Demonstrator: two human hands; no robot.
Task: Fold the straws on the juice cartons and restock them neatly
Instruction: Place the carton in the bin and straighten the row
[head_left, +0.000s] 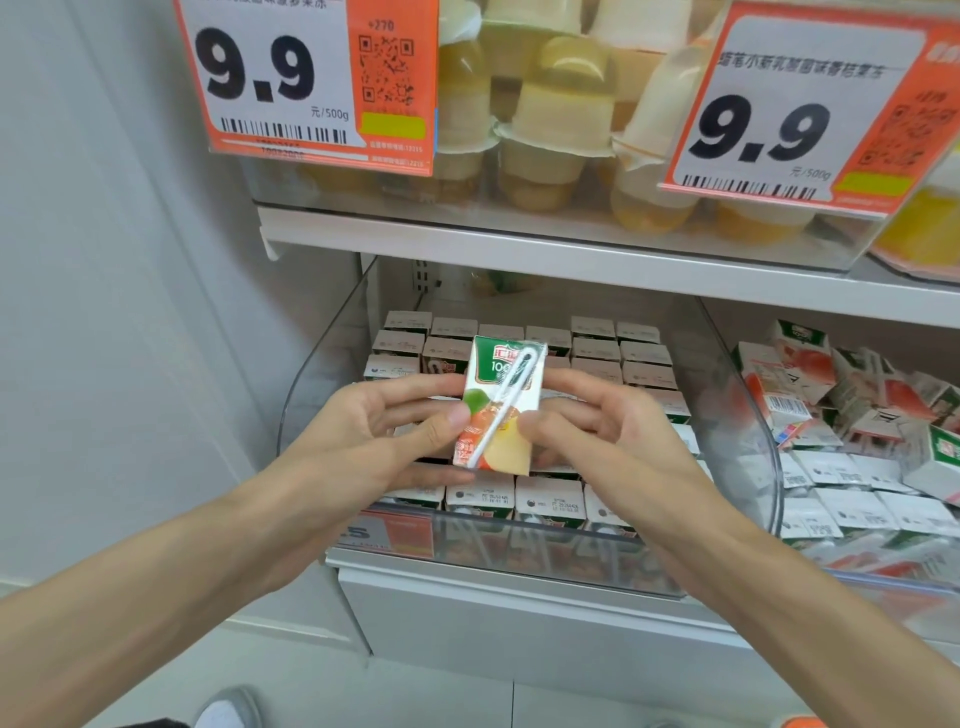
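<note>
Gripping juice carton (501, 410) by side edges, left hand (374, 431) and right hand (613, 436) both pinching it. Looks light, crushable, straw (506, 400) flimsy, so I'd squeeze gently.

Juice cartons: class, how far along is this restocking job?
Done: rows of cartons stand neatly in the clear bin. In hand: left hand and right hand hold one carton, its straw lying diagonally across the front. Left: shelving it, then the jumbled cartons.
</note>
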